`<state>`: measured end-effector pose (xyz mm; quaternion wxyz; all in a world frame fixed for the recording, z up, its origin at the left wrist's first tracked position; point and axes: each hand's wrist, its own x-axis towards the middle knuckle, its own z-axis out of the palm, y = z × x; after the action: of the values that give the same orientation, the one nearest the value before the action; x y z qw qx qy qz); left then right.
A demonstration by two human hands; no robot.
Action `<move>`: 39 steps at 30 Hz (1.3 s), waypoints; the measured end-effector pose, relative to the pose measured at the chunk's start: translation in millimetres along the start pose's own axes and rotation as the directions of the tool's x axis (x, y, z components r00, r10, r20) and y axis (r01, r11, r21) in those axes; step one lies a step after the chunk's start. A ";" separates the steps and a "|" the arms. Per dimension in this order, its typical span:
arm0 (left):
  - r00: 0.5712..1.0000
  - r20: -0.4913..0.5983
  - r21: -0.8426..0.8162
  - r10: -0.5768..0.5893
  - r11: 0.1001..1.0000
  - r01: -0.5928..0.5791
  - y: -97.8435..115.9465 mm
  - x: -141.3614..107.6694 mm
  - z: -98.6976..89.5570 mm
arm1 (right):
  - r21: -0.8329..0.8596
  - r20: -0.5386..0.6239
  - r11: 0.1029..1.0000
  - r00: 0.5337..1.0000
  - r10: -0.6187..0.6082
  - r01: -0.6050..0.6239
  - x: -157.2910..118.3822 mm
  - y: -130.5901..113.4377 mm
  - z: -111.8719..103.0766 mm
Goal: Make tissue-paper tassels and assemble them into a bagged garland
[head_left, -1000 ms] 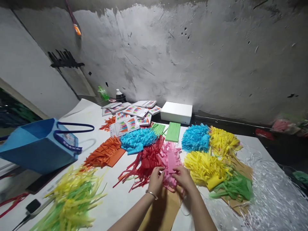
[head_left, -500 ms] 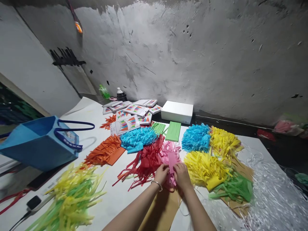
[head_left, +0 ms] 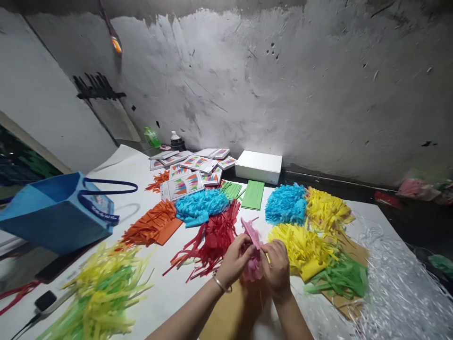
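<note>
Both hands hold a pink tissue paper tassel (head_left: pixel 252 232) at the middle front of the table. My left hand (head_left: pixel 236 259), with a silver bangle at the wrist, pinches its left edge. On the other edge, the fingers of my right hand (head_left: pixel 276 264) are closed. Loose pink strips hang below and between the hands. Just left lies a red fringed tassel (head_left: pixel 217 243). A yellow fringed tassel (head_left: pixel 300 250) sits close to my right hand. Beneath the hands is a brown cardboard sheet (head_left: pixel 230 314).
Blue fringe (head_left: pixel 201 206), orange fringe (head_left: pixel 150 224) and green strips (head_left: pixel 253 194) lie around. Printed packs (head_left: pixel 198 164) and a white box (head_left: pixel 259 165) stand at the back. A blue bag (head_left: pixel 60 212) is left; clear plastic strands (head_left: pixel 403 288) spread on the right.
The pink tassel has been lifted and gathered between the hands; before, it lay spread flat. My right hand has turned, its fingers now closed on the edge.
</note>
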<state>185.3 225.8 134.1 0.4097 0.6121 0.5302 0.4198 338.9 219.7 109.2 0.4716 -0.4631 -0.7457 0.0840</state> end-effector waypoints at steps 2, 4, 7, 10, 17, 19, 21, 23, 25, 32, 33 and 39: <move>0.982 0.056 0.028 0.181 0.983 -0.183 27.4 -19.6 -9.6 | 0.173 -0.031 0.980 0.994 0.106 -0.099 8.5 -26.7 -22.2; 0.968 0.097 0.034 0.232 0.971 -0.236 44.3 -36.0 -14.8 | 0.327 0.016 0.926 0.981 0.196 -0.190 11.6 -46.9 -35.3; 0.987 0.111 -0.068 0.117 0.992 -0.110 48.3 -55.2 -14.9 | 0.537 0.167 0.779 0.946 0.279 -0.324 4.9 -61.8 -37.6; 0.988 0.148 -0.323 -0.036 0.943 0.083 36.6 -75.6 -12.2 | 0.678 0.342 0.554 0.874 0.344 -0.484 -13.1 -66.3 -31.5; 0.954 0.201 -0.500 -0.222 0.814 0.294 6.8 -134.0 -19.1 | 0.456 0.383 0.698 0.829 0.406 -0.553 -60.2 -96.8 -42.9; 0.954 0.205 -0.464 -0.220 0.836 0.292 3.9 -146.9 -22.5 | 0.347 0.341 0.805 0.864 0.370 -0.481 -70.2 -109.3 -47.4; 0.956 0.203 -0.423 -0.213 0.861 0.282 3.5 -157.3 -25.7 | 0.275 0.302 0.883 0.906 0.297 -0.381 -79.6 -120.1 -49.1; 0.964 0.192 -0.365 -0.186 0.898 0.246 5.1 -166.0 -28.7 | 0.201 0.271 0.939 0.937 0.219 -0.278 -88.7 -129.6 -48.7; 0.977 0.164 -0.264 -0.135 0.948 0.176 8.4 -173.7 -31.6 | 0.141 0.246 0.964 0.951 0.189 -0.227 -97.1 -138.9 -47.8; 0.993 0.113 0.081 0.031 0.996 -0.040 20.2 -197.1 -39.6 | 0.041 0.193 0.959 0.945 0.266 -0.279 -118.0 -170.1 -44.0; 0.992 0.115 0.099 0.044 0.994 -0.055 20.4 -199.5 -40.9 | 0.025 0.184 0.957 0.942 0.280 -0.289 -119.9 -172.0 -42.8; 0.985 0.160 0.187 0.059 0.978 -0.089 15.9 -207.8 -55.2 | -0.069 0.076 0.926 0.924 0.375 -0.370 -131.0 -173.0 -33.0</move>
<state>120.1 20.9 149.9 0.3720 0.6990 0.5122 0.3327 275.4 12.1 142.3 0.4012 -0.6047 -0.6661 0.1724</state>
